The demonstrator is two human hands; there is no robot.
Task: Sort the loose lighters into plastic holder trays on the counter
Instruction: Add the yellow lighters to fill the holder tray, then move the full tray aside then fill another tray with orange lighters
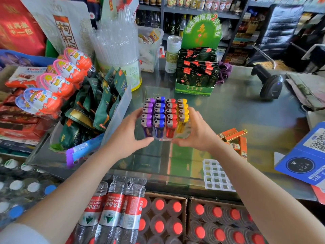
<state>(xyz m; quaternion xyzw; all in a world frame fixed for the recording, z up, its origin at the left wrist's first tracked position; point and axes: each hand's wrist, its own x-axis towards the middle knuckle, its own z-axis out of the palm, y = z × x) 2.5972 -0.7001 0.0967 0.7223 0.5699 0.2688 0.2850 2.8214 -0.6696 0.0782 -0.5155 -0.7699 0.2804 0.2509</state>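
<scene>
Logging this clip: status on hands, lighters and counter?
Left hand and right hand clasp the full lighter tray from both sides. Four colour columns, all upright. Empty white tray lies near right. Nothing blocking.

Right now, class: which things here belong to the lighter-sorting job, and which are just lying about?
Job: lighters, full tray held by left hand and right hand, empty tray.
Lying about: scanner, can, water bottles, chocolate eggs.
</scene>
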